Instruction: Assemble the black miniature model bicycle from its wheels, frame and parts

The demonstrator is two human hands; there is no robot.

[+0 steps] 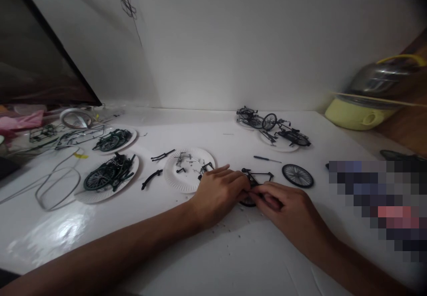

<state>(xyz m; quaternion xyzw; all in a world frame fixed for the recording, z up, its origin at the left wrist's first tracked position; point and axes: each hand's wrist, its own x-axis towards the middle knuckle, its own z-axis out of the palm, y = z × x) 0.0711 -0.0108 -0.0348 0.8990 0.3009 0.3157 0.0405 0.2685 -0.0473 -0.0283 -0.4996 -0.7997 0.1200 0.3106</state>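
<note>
My left hand [222, 194] and my right hand [290, 205] meet over a black miniature bicycle frame [263, 174], both with fingers closed in a pinch. A small spoked wheel [247, 200] shows below the frame, partly covered by my fingers. What exactly lies between the fingertips is hidden. Another loose wheel [298, 176] lies flat to the right of the frame. A small screwdriver [267, 158] rests just behind it. Left of my left hand is a paper plate [171, 176] with small parts on it. Two dark fender-like pieces, one of them curved [151, 179], lie beside that plate.
Paper plates with miniature bicycles and parts stand at the left [130, 182] and back right [283, 145]. A coiled cable [78, 185], a tape roll [76, 117] and a screen [40, 47] are at the left. A yellow-green pot [353, 114] stands at the far right.
</note>
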